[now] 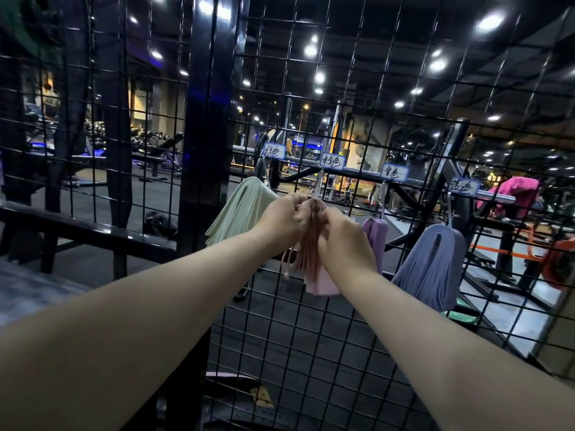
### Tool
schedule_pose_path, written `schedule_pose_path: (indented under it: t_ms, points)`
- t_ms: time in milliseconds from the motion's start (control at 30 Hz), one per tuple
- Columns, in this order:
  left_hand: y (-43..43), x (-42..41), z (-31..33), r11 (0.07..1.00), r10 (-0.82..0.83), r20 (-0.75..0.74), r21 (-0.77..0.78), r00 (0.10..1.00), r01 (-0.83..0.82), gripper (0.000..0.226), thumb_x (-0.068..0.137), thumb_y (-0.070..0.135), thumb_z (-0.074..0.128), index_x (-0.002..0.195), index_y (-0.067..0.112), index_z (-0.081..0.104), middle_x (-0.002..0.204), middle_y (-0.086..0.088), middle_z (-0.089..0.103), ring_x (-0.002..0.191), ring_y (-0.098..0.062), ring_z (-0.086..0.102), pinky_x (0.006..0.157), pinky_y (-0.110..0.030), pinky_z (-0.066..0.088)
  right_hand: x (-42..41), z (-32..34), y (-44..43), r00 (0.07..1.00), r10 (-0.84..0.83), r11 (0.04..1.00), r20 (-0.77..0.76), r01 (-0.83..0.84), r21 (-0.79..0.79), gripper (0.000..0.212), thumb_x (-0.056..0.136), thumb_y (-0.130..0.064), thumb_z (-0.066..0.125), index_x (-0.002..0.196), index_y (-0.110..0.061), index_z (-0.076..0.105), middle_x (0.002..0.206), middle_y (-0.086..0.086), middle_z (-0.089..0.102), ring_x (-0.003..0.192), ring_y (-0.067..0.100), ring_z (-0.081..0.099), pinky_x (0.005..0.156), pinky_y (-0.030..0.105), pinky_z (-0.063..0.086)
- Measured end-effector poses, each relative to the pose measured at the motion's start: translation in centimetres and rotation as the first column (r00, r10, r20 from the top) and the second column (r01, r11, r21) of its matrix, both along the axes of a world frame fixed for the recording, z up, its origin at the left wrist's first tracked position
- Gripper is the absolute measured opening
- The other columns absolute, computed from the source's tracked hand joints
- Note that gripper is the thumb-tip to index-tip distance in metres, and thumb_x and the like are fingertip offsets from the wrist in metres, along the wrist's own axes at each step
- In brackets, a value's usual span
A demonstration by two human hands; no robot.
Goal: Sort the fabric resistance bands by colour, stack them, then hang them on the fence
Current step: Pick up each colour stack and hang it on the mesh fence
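A stack of pink bands [312,259] hangs against the black wire fence [311,337] under a handwritten label [333,161]. My left hand [284,217] and my right hand [340,236] both grip the top of this pink stack from either side. To the left, a stack of pale green bands [241,213] hangs below its own label [274,150]. A small stack of purple bands [377,236] hangs just right of my right hand. Further right hangs a thick stack of blue-grey bands [431,269]. The hook behind my fingers is hidden.
Two more labels [394,172] [463,188] are fixed to the fence above the purple and blue-grey stacks. A thick black post [202,150] stands left of the green stack. Beyond the mesh are gym machines, benches and a pink cloth [513,191].
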State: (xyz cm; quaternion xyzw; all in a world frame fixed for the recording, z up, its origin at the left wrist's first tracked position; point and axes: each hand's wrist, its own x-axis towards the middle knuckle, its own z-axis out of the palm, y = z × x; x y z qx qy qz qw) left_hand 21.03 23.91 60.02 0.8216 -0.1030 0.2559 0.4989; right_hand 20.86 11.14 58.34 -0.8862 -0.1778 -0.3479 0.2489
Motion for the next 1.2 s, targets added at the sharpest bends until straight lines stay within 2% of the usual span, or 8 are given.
schedule_pose_path:
  t_ms: [167,267,500,600,733,900,1067,1200]
  points:
    - [-0.2,-0.2,-0.2,1.0,-0.018,-0.006,0.023,1.0,0.018,0.017,0.093,0.021,0.062,0.11,0.018,0.06,0.094,0.001,0.071,0.08,-0.008,0.067,0.064,-0.015,0.053,0.3,1.1,-0.3,0.999,-0.033,0.998,0.014,0.034,-0.057,0.017,0.094,-0.012,0.058,0.11,-0.014,0.06,0.102,0.008,0.068,0.096,0.027,0.066,0.072,0.029,0.048]
    - [-0.3,-0.2,-0.2,0.987,0.064,0.037,0.146,0.997,-0.069,0.03,0.089,0.017,0.06,0.118,0.013,0.059,0.096,-0.001,0.069,0.084,-0.014,0.066,0.075,-0.027,0.057,0.4,1.7,-0.4,0.998,-0.051,0.994,0.047,0.055,-0.095,0.016,0.093,-0.01,0.06,0.108,-0.014,0.06,0.101,0.007,0.067,0.093,0.027,0.065,0.074,0.033,0.052]
    - [-0.5,-0.2,0.2,0.967,0.155,0.088,0.19,0.984,-0.169,0.035,0.094,0.013,0.044,0.126,0.019,0.057,0.102,-0.005,0.069,0.08,-0.017,0.063,0.079,-0.036,0.056,1.1,2.3,-0.3,0.987,-0.054,0.978,0.153,0.083,-0.189,0.012,0.098,-0.009,0.05,0.101,-0.018,0.057,0.097,0.005,0.062,0.081,0.026,0.063,0.06,0.031,0.044]
    - [-0.4,-0.3,0.0,0.95,0.204,0.085,0.223,0.975,-0.218,0.033,0.095,0.017,0.042,0.125,0.021,0.055,0.1,-0.006,0.069,0.079,-0.023,0.064,0.074,-0.042,0.057,0.9,2.6,-0.2,0.985,-0.053,0.973,0.166,0.088,-0.214,0.017,0.098,-0.007,0.049,0.106,-0.018,0.059,0.1,0.005,0.061,0.082,0.023,0.06,0.061,0.029,0.039]
    - [-0.8,-0.4,-0.3,0.933,0.226,0.1,0.265,0.969,-0.245,0.031,0.098,0.015,0.041,0.127,0.014,0.05,0.099,-0.009,0.066,0.078,-0.025,0.059,0.068,-0.037,0.05,0.5,3.2,0.0,0.987,-0.017,0.97,0.159,0.055,-0.237,0.025,0.097,-0.003,0.048,0.116,-0.013,0.06,0.103,0.009,0.06,0.088,0.025,0.058,0.067,0.03,0.043]
    - [-1.0,-0.2,-0.2,0.931,0.227,0.112,0.266,0.968,-0.249,0.027,0.095,0.017,0.044,0.121,0.014,0.052,0.106,-0.002,0.047,0.082,-0.021,0.052,0.072,-0.032,0.041,0.6,3.8,0.0,0.987,0.004,0.962,0.162,0.041,-0.27,0.022,0.098,-0.004,0.048,0.115,-0.012,0.06,0.099,0.008,0.055,0.091,0.028,0.059,0.069,0.032,0.042]
    - [-0.8,-0.2,-0.3,0.916,0.246,0.154,0.286,0.957,-0.282,0.023,0.097,0.014,0.044,0.117,0.009,0.054,0.09,-0.002,0.056,0.073,-0.019,0.05,0.055,-0.025,0.033,0.6,4.0,0.0,0.985,0.023,0.954,0.169,0.029,-0.297,0.022,0.097,-0.003,0.048,0.113,-0.012,0.061,0.1,0.008,0.056,0.092,0.028,0.059,0.073,0.036,0.049]
    - [-0.6,0.0,-0.3,0.903,0.297,0.124,0.286,0.947,-0.321,0.023,0.1,0.015,0.04,0.117,0.009,0.055,0.085,-0.004,0.058,0.07,-0.023,0.05,0.06,-0.031,0.036,0.8,4.1,0.1,0.983,0.05,0.945,0.177,0.011,-0.328,0.02,0.099,-0.007,0.049,0.112,-0.015,0.061,0.1,0.006,0.054,0.091,0.027,0.057,0.071,0.037,0.046]
